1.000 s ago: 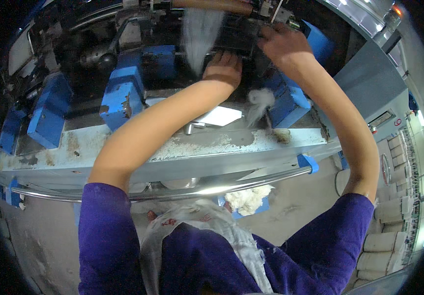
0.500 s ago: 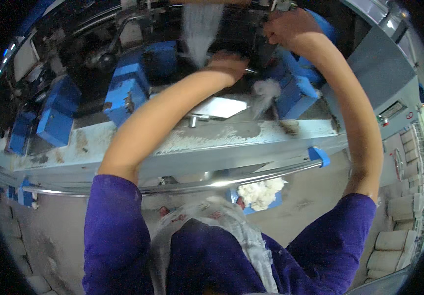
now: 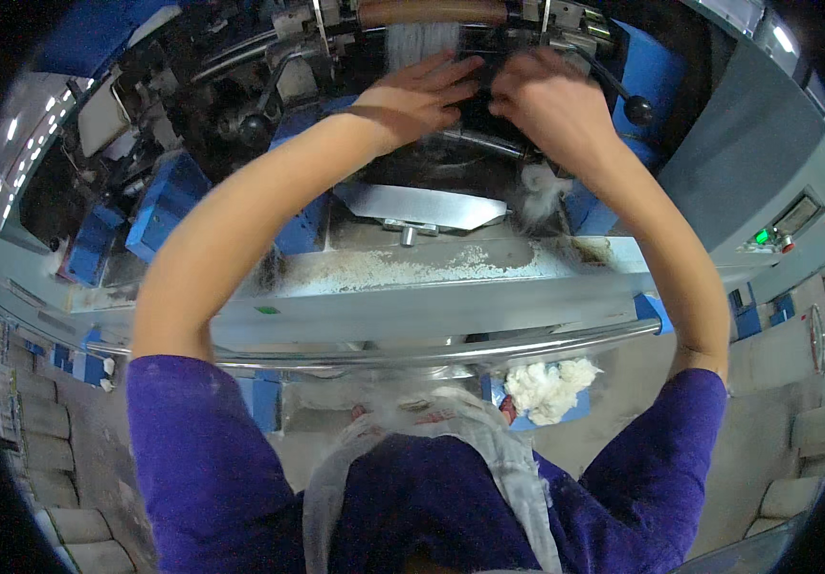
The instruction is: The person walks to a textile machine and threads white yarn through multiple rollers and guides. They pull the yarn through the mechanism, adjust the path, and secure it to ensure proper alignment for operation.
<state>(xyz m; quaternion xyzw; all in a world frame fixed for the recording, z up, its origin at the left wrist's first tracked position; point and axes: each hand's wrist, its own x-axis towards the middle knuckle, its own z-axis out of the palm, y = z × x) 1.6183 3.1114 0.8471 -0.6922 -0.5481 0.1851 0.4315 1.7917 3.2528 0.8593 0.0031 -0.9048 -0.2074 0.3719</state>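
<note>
My left hand (image 3: 422,96) reaches into the machine with its fingers spread, just below a strip of white fibres (image 3: 420,46). Nothing shows in its grasp. Close by on its right is my right hand (image 3: 554,103), its fingers curled and slightly blurred; what they hold, if anything, is hidden. A brown roller (image 3: 432,11) lies across the top, above the fibres. Beneath both hands runs a dark metal rod (image 3: 489,143). To the right of my right hand is a lever with a black ball knob (image 3: 638,110).
A silver angled plate (image 3: 422,206) sits on the machine's front ledge, with a loose fibre tuft (image 3: 542,191) beside it. Another black knob (image 3: 256,129) stands to the left. A chrome rail (image 3: 412,356) crosses before me. White fluff (image 3: 551,390) lies on a blue surface below.
My right hand has come left and down from the upper-right machine parts. My left hand has risen a little and its fingers have spread. The view has shifted, and the right-hand knob now shows.
</note>
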